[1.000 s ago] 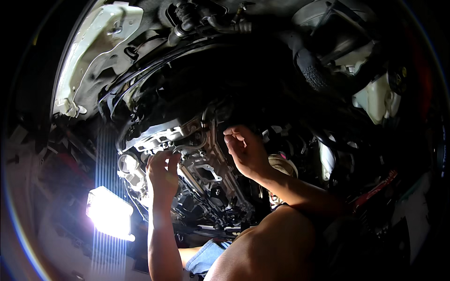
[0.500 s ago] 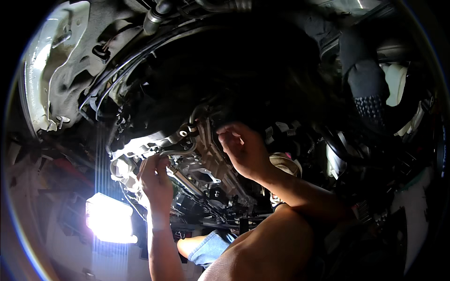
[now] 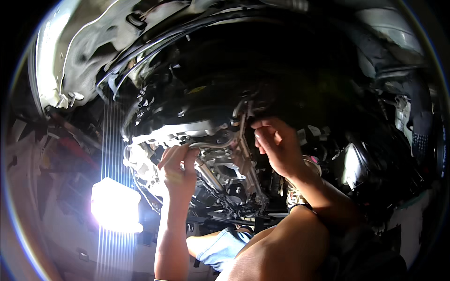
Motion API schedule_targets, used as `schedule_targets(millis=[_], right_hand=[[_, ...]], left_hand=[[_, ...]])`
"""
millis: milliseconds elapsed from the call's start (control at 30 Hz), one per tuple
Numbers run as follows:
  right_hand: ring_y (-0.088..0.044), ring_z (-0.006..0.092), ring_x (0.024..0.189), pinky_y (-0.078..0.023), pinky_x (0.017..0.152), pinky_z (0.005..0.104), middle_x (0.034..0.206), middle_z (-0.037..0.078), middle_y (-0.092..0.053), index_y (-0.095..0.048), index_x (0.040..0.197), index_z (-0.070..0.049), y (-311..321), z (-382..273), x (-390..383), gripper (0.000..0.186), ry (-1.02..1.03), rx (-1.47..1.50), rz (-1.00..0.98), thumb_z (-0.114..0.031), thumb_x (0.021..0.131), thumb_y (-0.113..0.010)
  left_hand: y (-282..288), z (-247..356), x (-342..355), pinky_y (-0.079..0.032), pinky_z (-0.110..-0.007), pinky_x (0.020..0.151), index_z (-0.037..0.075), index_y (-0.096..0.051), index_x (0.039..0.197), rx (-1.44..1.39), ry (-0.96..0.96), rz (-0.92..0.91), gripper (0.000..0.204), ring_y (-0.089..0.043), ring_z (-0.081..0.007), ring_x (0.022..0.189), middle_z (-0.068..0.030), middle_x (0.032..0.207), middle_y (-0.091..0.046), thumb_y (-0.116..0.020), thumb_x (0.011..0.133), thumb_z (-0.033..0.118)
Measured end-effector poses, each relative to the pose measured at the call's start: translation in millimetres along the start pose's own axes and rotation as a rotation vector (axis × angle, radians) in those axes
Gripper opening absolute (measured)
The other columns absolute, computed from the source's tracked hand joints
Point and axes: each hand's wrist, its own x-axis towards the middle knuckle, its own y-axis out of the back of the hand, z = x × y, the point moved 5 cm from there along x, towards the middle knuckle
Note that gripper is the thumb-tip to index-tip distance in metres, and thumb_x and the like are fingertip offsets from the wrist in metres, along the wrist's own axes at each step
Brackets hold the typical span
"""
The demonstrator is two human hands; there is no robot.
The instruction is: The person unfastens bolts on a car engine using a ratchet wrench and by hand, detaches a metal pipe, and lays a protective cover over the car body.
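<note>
My left hand (image 3: 178, 164) is closed at the left end of a thin, curved silver pipe (image 3: 214, 145), its thumb and fingertips against it. The pipe bends to the right across the engine bay and rises toward a dark area. My right hand (image 3: 279, 145) is raised to the right of a long brownish metal strip (image 3: 244, 149). Its fingers are loosely curled, with gaps between them, and I see nothing held. The fingertips reach close to the strip's dark upper end; whether they touch it is hidden in shadow. Below the pipe lies a metal flange with a squarish opening (image 3: 228, 171).
A bright work lamp (image 3: 116, 204) glares at the left. Silver engine metal (image 3: 176, 131) lies beyond my left hand, with black cables (image 3: 154, 41) curving above. A bare knee (image 3: 281, 243) is below my right forearm. A dark grey knit sleeve (image 3: 421, 119) hangs at far right.
The whole view has shifted, so engine parts and both hands appear farther right. My left hand remains at the pipe. My right fingertips appear slightly closer to the brownish strip's upper end.
</note>
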Motion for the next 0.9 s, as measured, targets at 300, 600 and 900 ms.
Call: schedule_targets(millis=[300, 600, 900], right_hand=[[-0.055, 0.0055, 0.06, -0.044, 0.055, 0.022, 0.072, 0.0, -0.064, -0.069, 0.104, 0.001, -26, -40, 11, 0.019, -0.039, 0.039, -0.052, -0.017, 0.099, -0.062], [-0.054, 0.0072, 0.056, -0.043, 0.051, 0.0232, 0.066, 0.002, -0.061, -0.068, 0.099, 0.003, -34, -39, 14, 0.018, -0.027, 0.042, -0.058, -0.015, 0.1, -0.063], [-0.056, 0.0055, 0.059, -0.044, 0.052, 0.0226, 0.068, 0.001, -0.063, -0.07, 0.097, 0.001, -35, -22, 10, 0.013, -0.126, -0.04, -0.125, -0.011, 0.095, -0.07]], left_hand=[[1, -4, -7, -0.049, -0.033, 0.067, -0.005, -0.072, 0.092, -0.036, 0.019, 0.061, 0.014, -0.06, -0.0241, 0.071, -0.0116, 0.074, -0.066, -0.073, 0.078, -0.004], [3, -12, -10, -0.047, -0.029, 0.068, -0.006, -0.072, 0.097, -0.142, 0.124, 0.033, 0.012, -0.059, -0.016, 0.07, -0.0093, 0.079, -0.066, -0.071, 0.086, -0.002], [3, -12, -18, -0.048, -0.031, 0.077, -0.003, -0.071, 0.113, -0.109, 0.123, 0.043, 0.025, -0.061, -0.0187, 0.082, -0.0112, 0.085, -0.069, -0.065, 0.089, -0.004]])
